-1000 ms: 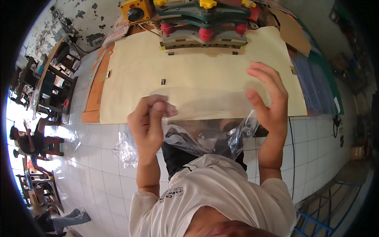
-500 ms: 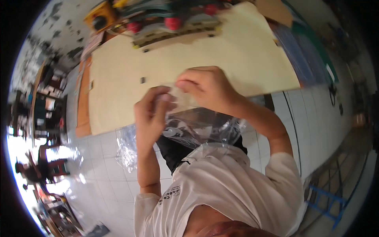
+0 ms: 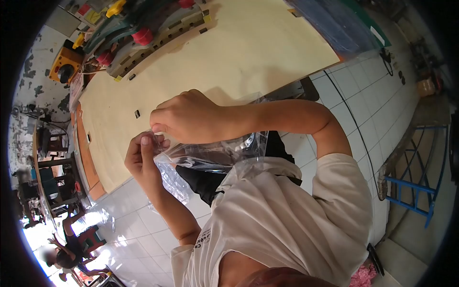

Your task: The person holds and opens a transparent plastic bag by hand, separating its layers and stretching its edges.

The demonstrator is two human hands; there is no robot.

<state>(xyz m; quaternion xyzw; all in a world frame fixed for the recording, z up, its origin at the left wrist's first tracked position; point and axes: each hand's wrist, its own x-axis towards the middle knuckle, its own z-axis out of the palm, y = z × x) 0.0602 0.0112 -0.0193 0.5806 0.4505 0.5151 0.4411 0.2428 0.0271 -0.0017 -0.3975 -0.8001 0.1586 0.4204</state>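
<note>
A clear plastic bag [image 3: 215, 155] is stretched between my hands and my lap, its left corner up at my fingers. My left hand [image 3: 142, 155] pinches that corner between thumb and fingers. Just above it, my right hand [image 3: 187, 117] is closed, fingertips meeting the left ones on the same plastic; its palm side is hidden. More crumpled clear plastic [image 3: 173, 184] hangs below my left wrist, and I cannot tell whether it belongs to the same bag. A small dark block [image 3: 137, 114] lies on the tabletop beyond my hands.
The pale tabletop [image 3: 248, 43] carries a machine with red knobs [image 3: 142, 36] at its far side and a yellow control box [image 3: 64, 64] at the left. A blue metal rack [image 3: 416, 189] stands on the right. Another person [image 3: 67, 251] sits at the far left.
My view has turned, so the table and machine appear shifted left. Both hands, still together on the plastic, now sit further left and lower, and my right hand covers more of it.
</note>
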